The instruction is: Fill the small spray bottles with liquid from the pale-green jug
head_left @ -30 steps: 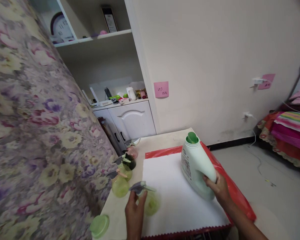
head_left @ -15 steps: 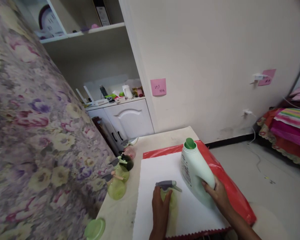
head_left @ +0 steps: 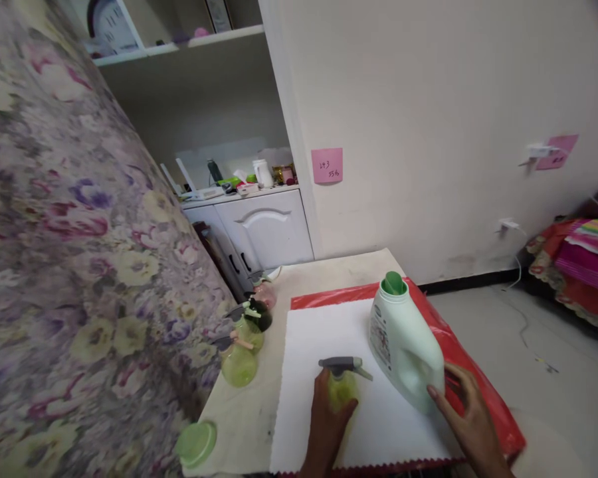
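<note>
White sheet (head_left: 329, 332) below, spray bottle (head_left: 343, 390) seemingly within left grip (head_left: 329, 415)

An uncapped pale green detergent jug (head_left: 393, 332) stands upright near the right edge of the surface (head_left: 236, 428), a darker green spout in its mouth, printed label facing left; a translucent yellow-green spray bottle (head_left: 343, 390), grey-headed with a pale trigger pointing right, is upright closer to the near edge
</note>
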Demonstrator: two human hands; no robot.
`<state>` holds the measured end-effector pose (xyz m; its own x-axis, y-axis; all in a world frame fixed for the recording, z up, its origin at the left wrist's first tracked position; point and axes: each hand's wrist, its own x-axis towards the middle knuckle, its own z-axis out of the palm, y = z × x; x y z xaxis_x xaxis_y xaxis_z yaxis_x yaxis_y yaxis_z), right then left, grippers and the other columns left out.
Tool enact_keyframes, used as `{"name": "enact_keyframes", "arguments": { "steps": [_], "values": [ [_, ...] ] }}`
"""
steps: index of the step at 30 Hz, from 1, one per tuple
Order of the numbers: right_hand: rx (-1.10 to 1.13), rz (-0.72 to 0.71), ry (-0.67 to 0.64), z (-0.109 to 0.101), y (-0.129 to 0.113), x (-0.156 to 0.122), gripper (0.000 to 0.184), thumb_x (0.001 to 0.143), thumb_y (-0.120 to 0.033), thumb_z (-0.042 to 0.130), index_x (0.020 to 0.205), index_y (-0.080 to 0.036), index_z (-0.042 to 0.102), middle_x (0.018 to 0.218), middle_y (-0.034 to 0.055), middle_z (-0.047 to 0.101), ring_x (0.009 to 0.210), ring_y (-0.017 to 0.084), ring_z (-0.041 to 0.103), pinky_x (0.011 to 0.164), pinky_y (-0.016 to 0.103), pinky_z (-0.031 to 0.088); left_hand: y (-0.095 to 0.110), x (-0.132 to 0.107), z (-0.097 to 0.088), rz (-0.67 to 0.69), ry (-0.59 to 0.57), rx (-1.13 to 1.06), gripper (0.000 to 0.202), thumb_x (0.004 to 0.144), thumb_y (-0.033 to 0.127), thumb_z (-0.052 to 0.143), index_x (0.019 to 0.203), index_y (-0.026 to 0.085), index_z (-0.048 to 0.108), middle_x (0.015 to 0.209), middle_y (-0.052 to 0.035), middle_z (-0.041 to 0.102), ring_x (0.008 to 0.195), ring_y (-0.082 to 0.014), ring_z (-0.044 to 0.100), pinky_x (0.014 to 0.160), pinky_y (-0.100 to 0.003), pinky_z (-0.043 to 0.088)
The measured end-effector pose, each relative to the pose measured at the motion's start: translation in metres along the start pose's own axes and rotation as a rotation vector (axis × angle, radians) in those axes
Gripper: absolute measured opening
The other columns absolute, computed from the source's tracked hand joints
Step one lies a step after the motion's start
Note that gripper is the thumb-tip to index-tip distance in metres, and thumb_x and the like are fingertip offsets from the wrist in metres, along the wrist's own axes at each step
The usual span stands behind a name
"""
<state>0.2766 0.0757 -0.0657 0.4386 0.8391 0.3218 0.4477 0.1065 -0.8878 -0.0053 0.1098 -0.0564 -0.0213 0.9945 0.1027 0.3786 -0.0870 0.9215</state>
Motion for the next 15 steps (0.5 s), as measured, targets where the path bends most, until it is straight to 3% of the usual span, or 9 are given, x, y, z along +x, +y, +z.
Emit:
{"name": "enact_keyframes", "arguments": {
  "steps": [3,7,9,11,13,15],
  "values": [
    [-0.014,-0.061,0.094,-0.005,0.013,-0.025,0.037,0.08,-0.047,0.059,0.103,-0.019,0.059,0.109,0.0103,0.058,0.105,0.03,0.057,0.095,0.047,0.046,-0.006,-0.004,0.0,-0.042,-0.026,-0.004,0.084,0.066,0.026,0.073,0.14,0.013,0.035,0.141,-0.0164,0.047,0.131,-0.0321,0.042,0.109,-0.04,0.033],
    [0.054,-0.068,-0.123,0.006,0.014,-0.056,0.026,0.076,-0.041,0.066,0.093,-0.022,0.064,0.102,0.0082,0.066,0.093,0.028,0.065,0.08,0.036,0.056,-0.014,-0.009,-0.004,-0.036,-0.06,0.009,0.087,0.065,0.025,0.072,0.142,0.013,0.033,0.146,-0.0154,0.044,0.136,-0.0314,0.037,0.112,-0.039,0.029],
    [0.09,-0.038,-0.269,0.021,0.007,-0.062,0.034,0.073,-0.038,0.07,0.103,-0.023,0.064,0.108,0.0076,0.067,0.096,0.028,0.066,0.083,0.035,0.056,-0.02,-0.011,-0.011,-0.001,-0.095,0.037,0.089,0.065,0.028,0.074,0.143,0.013,0.033,0.147,-0.0148,0.044,0.137,-0.0315,0.036,0.113,-0.04,0.029],
    [0.111,-0.016,-0.386,0.039,-0.001,-0.062,0.047,0.071,-0.032,0.071,0.115,-0.023,0.059,0.12,0.0086,0.063,0.111,0.03,0.061,0.096,0.038,0.051,-0.028,-0.012,-0.024,0.031,-0.138,0.105,0.089,0.065,0.032,0.075,0.143,0.015,0.036,0.148,-0.0148,0.042,0.138,-0.0318,0.035,0.115,-0.041,0.028],
    [0.12,0.003,-0.482,0.057,-0.01,-0.058,0.062,0.068,-0.027,0.072,0.126,-0.022,0.051,0.132,0.011,0.056,0.125,0.033,0.051,0.107,0.044,0.042,-0.037,-0.01,-0.041,0.054,-0.156,0.216,0.079,0.071,0.035,0.071,0.141,0.017,0.041,0.15,-0.0133,0.041,0.139,-0.0304,0.034,0.116,-0.043,0.027],
    [0.129,0.024,-0.549,0.074,-0.018,-0.053,0.076,0.063,-0.023,0.072,0.132,-0.021,0.042,0.14,0.0137,0.049,0.132,0.036,0.042,0.112,0.051,0.034,-0.047,-0.001,-0.055,0.083,-0.117,0.361,0.059,0.085,0.036,0.055,0.141,0.019,0.044,0.15,-0.0111,0.043,0.14,-0.0263,0.035,0.116,-0.043,0.027]
  ]
}}
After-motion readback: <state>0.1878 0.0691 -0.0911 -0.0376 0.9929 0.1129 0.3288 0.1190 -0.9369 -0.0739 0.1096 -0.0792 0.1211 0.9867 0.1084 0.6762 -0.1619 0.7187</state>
